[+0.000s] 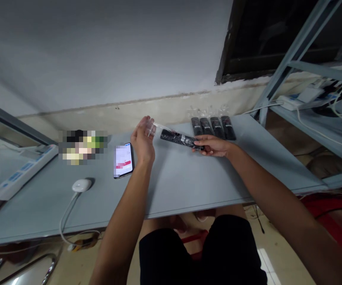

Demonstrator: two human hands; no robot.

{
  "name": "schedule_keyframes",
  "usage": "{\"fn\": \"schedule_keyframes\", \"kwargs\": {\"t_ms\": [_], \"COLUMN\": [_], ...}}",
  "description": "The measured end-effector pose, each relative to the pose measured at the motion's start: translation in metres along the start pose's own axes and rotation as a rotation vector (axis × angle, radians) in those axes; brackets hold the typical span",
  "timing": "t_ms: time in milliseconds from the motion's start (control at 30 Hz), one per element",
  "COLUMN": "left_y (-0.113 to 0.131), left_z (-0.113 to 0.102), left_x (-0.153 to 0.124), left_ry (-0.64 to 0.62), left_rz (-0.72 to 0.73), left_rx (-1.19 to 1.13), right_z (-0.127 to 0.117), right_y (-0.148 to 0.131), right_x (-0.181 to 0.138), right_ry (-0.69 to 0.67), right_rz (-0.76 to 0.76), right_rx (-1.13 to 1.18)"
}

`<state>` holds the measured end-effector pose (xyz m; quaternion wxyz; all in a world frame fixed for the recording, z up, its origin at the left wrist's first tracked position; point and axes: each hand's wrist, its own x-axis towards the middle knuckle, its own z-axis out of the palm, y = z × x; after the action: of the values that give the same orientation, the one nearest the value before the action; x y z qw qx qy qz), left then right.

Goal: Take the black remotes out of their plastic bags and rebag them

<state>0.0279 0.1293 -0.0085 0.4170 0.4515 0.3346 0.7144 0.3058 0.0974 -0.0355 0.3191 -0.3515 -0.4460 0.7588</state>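
Observation:
A black remote control in a clear plastic bag is held above the grey table. My right hand grips its near end. My left hand is raised at the bag's open end, fingers pinched on the clear plastic. Several more bagged black remotes lie side by side at the table's far edge, just beyond my right hand.
A phone with a lit screen lies left of my left hand. A white round device with a cable sits further left, and a power strip beyond it. A metal shelf with cables stands at the right.

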Motion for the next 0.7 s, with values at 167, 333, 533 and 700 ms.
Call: {"fn": "schedule_keyframes", "kwargs": {"t_ms": [167,333,533,700], "left_y": [-0.012,-0.004,0.003,-0.01], "left_z": [-0.007,-0.005,0.011,0.01], "left_x": [0.003,-0.006,-0.029,-0.037], "left_ry": [0.089,0.026,-0.777,-1.014], "left_rz": [-0.018,0.348,0.617,0.464], "left_rx": [0.133,0.618,0.988,1.063], "right_z": [-0.004,-0.008,-0.009,-0.008], "right_y": [-0.002,-0.002,-0.001,0.001], "right_x": [0.0,0.0,-0.001,-0.003], "right_ry": [0.045,0.061,0.017,-0.036], "right_rz": [-0.05,-0.087,-0.073,-0.042], "right_rx": [-0.042,-0.083,-0.196,-0.28]}}
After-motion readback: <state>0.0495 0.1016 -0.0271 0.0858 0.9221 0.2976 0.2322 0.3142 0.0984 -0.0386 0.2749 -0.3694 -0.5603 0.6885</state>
